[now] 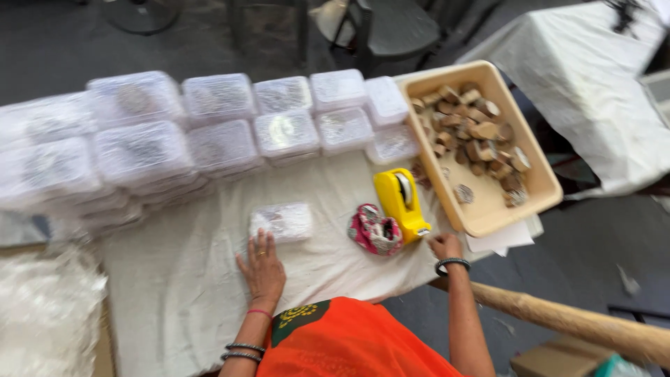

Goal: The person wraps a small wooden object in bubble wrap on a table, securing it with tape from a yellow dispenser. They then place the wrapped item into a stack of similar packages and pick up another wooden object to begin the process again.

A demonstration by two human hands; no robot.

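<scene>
White cloth-covered table [209, 293], viewed from above; all positions given relative to the yellow tape dispenser [400, 202], which stands upright near the table's right part. Left hand [262, 269]: lies flat on the cloth, palm down, fingers spread and extended, grasping nothing; situated well to the left of the dispenser and nearer the person; its fingertips reach the near edge of a small clear plastic box [281, 222], which sits alone on the cloth to the dispenser's left, contents blurred and not identifiable. Right hand [444, 246]: rests at the table's near edge just right of and below the dispenser's front end, fingers curled under; whether it grips anything cannot be told, though it appears to touch the cloth or the sheet of white paper [499, 239] there. Pink-and-white patterned cloth pouch [375, 230]: just beside the dispenser on its left, touching or almost touching it. Beige plastic tray [530, 157]: immediately right of the dispenser, set at an angle, partly overhanging the table's right edge, holding a heap of small brown and tan pieces [474, 136] in its far half. Stacked clear lidded boxes [209, 132]: two rows beyond and to the left of the dispenser, running toward the table's left end, motion-blurred. Person's garment: orange, at the near edge.
</scene>
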